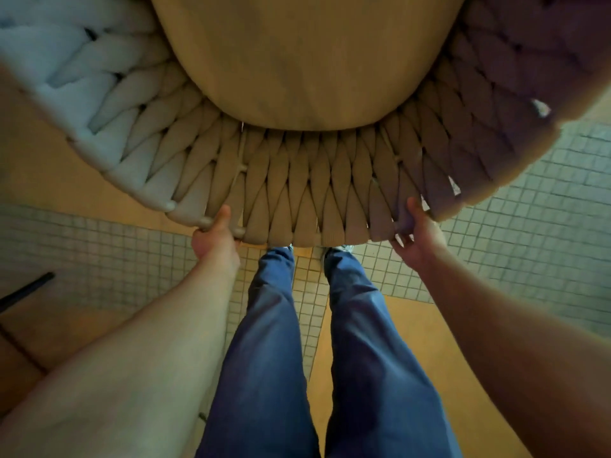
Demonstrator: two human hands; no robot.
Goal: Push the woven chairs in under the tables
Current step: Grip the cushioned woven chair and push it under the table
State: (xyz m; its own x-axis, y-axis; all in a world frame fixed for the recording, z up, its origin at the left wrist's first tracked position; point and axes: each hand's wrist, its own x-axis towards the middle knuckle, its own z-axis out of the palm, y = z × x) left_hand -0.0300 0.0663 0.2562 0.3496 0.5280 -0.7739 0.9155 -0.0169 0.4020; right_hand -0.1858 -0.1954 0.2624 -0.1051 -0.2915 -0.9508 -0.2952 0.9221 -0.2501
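Note:
A woven chair (307, 193) with a thick braided beige backrest curves across the upper half of the head view, around a smooth tan seat cushion (304, 57). My left hand (216, 234) grips the top rim of the backrest left of centre, thumb over the weave. At the right of centre my right hand (418, 234) holds the same rim, thumb on top and fingers underneath. I stand right behind the chair, looking straight down. No table shows in this view.
My legs in blue trousers (317, 342) stand on a floor of small pale square tiles (529, 226) with tan wooden patches. A dark thin bar (24, 292) lies at the left edge. The floor runs open to both sides of the chair.

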